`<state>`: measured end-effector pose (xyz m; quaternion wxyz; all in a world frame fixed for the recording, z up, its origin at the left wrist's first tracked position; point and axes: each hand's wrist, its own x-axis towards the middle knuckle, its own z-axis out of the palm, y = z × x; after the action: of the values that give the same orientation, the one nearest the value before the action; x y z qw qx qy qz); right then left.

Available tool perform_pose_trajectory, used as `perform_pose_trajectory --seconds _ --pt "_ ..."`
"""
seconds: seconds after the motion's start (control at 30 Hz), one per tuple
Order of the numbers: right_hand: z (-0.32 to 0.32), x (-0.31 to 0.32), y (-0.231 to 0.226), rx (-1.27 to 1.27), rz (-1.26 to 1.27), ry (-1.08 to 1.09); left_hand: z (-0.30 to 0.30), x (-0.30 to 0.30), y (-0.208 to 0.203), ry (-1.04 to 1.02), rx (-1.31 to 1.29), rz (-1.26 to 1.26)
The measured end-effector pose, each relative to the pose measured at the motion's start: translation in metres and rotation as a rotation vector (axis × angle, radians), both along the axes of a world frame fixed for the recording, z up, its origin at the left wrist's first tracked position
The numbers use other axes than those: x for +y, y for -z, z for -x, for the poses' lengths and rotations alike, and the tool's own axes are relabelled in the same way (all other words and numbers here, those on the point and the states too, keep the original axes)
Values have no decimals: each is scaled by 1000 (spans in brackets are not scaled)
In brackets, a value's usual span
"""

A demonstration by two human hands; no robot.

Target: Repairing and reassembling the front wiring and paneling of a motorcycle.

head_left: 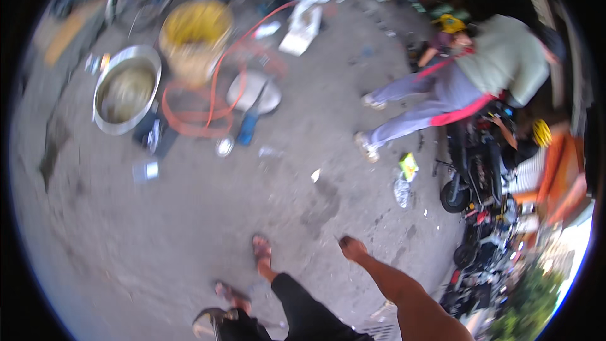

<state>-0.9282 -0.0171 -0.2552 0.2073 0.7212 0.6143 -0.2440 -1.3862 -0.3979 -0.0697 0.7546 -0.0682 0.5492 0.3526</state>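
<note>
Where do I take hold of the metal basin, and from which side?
Probably by the near rim, coming from the near left: it is wide and open-topped with a pale lip around it, and the bucket stands close on its far right.

Ahead of you to the left, a basin (115, 129) stands on the ground (189, 227), with a bucket (189, 66) just to its right. A hose (202, 131) lies in loops on the near side of the bucket and runs past its right. To your right, another person (511, 57) stands ahead; a packet (409, 166) lies nearer you than that person's feet, a plastic bag (401, 191) just before it. Farther right stands a motorcycle (473, 170). Your right hand (352, 247) is right of your feet (262, 249).
</note>
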Motion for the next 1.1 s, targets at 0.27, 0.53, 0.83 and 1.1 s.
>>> perform_pose_trajectory --seconds 0.27,0.53,0.83,1.1 --pt "-115 -223 -160 -14 -72 377 -3 77 -121 277 99 -220" --pt "-172 -457 0 120 43 876 -83 122 -184 589 83 -328" --pt "-259 -422 -141 720 -318 1869 -269 222 -218 968 134 -178" --pt "-477 -408 -184 728 -504 1965 -488 324 -250 1032 115 -165"
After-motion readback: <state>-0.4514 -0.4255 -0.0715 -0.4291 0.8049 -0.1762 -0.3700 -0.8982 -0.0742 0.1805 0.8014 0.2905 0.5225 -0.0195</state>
